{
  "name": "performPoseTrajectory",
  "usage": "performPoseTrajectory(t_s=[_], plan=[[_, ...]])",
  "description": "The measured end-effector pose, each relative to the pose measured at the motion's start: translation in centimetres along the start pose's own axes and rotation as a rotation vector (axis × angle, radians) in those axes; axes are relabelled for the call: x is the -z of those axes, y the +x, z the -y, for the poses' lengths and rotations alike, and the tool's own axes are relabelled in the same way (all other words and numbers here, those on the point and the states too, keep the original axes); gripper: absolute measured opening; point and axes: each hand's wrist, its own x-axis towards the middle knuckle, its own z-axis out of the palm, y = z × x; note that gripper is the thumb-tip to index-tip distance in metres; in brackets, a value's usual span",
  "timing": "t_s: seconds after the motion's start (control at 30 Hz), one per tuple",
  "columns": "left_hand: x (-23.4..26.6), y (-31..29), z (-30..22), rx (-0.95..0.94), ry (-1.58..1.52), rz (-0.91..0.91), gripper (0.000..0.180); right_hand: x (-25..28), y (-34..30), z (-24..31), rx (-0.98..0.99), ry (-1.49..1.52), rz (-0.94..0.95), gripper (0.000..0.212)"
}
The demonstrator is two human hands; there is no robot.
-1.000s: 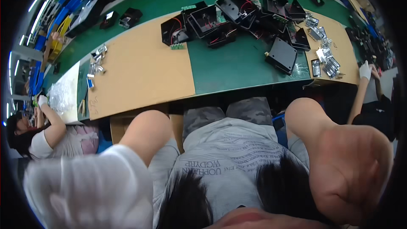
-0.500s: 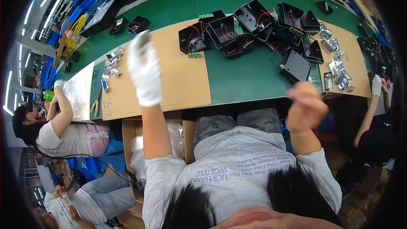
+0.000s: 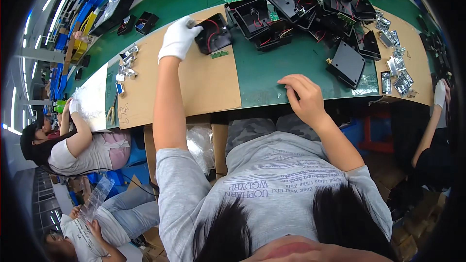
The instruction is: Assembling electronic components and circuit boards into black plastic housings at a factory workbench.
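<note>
My left hand (image 3: 179, 39), in a white glove, pinches the left edge of an open black plastic case (image 3: 214, 35) on the brown cardboard sheet. Red wires curve inside the case, and a small green circuit board (image 3: 220, 55) lies at its near edge. Bare and loosely curled, my right hand (image 3: 305, 98) hovers over the green mat (image 3: 264, 80) by the table's front edge. Its fingers are apart and nothing shows in them. Further off to the right lies a heap of similar open black cases (image 3: 291, 7) with wires.
Small silvery metal parts lie on the left (image 3: 127, 63) and right (image 3: 395, 65) cardboard. A black case (image 3: 347, 64) rests face down. A cardboard box with clear plastic (image 3: 199, 148) stands below the table. Co-workers sit at left and right.
My left hand has moved right onto the black case, which has shifted slightly left and nearer. My right hand has come forward and left over the mat.
</note>
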Motion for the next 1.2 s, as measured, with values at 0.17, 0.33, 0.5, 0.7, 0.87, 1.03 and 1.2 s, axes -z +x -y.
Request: performPoseTrajectory(t_s=[0.17,0.33,0.5,0.7,0.87,1.03,1.2], plan=[[2.6,-6.9,-2.1,0.026,-0.050,-0.267,0.019,0.5,-0.2,-0.1,-0.029,0.011,-0.011,0.027],[1.7,-11.6,-3.5,-0.201,-0.241,-0.038,0.016,1.1,0.3,0.4,-0.132,0.188,0.035,0.029],[-0.9,-11.7,-9.1,-0.698,0.017,0.132,0.027,2.1,1.4,1.7,-0.192,0.389,-0.032,0.031],[-1.0,-15.7,-11.5,-0.659,-0.235,-0.173,0.020,2.8,1.5,0.7,-0.214,0.344,-0.008,0.031],[-3.5,-20.7,-11.4,-0.534,0.227,0.005,0.014,3.8,4.0,1.5,-0.056,0.193,0.113,0.027],[-4.5,-21.7,-10.4,-0.624,0.377,0.042,0.014,2.0,8.4,2.1,0.201,-0.054,0.285,0.023],[-3.8,-21.2,-10.1,-0.646,0.399,0.014,0.018,-0.1,10.9,2.2,0.328,-0.370,0.481,0.020]])
